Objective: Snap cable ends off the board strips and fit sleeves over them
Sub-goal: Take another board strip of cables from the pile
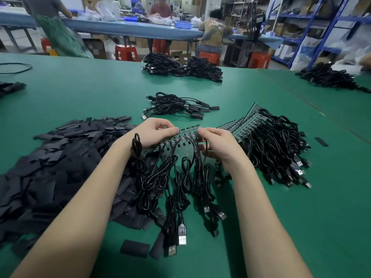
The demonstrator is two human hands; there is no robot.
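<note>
Green table point(90, 93): left hand point(153, 132), right hand point(215, 142) pinch board strip point(183, 136).

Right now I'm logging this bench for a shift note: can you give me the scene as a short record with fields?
held item: board strip, cables hanging toward the person
left hand: grips the strip's left end
right hand: grips the strip's right end
sleeves: loose black pile, left of the hands
waiting strips: fanned stack with cables, right of the hands
sleeved cables: small pile beyond the hands
surface: green table
</note>
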